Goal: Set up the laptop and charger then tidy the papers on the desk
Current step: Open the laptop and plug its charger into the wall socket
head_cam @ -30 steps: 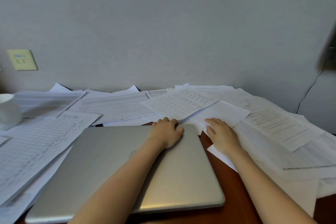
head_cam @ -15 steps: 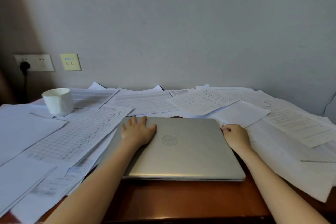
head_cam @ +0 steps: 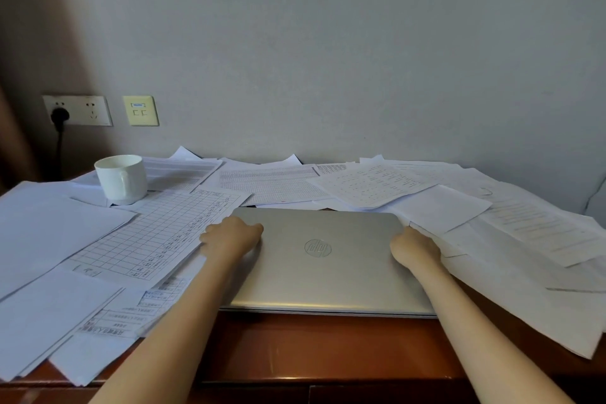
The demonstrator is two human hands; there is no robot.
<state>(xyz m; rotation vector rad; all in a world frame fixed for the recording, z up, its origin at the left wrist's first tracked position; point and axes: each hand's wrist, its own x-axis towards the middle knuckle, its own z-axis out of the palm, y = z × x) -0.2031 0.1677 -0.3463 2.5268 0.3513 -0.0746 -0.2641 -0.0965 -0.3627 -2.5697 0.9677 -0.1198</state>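
In the head view, the only one we have, the closed silver laptop (head_cam: 328,259) lies flat at the middle of the frame. Its near edge sits on bare brown desk (head_cam: 311,348). Loose papers (head_cam: 157,233) ring it from 8 o'clock round to 4 o'clock, and several sheets overlap its far and side edges.

Our left hand (head_cam: 229,236) sits on the lid's 10 o'clock corner with the fingers curled down over the left edge. Our right hand (head_cam: 414,248) is at the 2 o'clock corner, knuckles up and fingers bent over the right edge. Their tips are hidden, so we read it as a grip on the side rather than a flat press.

A white mug (head_cam: 122,179) stands on the sheets at 10 o'clock from the laptop, well apart. Higher on the wall in the same direction, a black plug (head_cam: 60,115) sits in the wall socket (head_cam: 77,110). We cannot tell whether it belongs to the charger.

We judge the laptop to be rigid, fairly heavy and smooth-skinned, so it could slip from a light pinch. It is best held by both side edges as now, and the lid opened from the middle of the near edge. The paper beneath it is slick, and sheets may slide or crease if we drag the machine.
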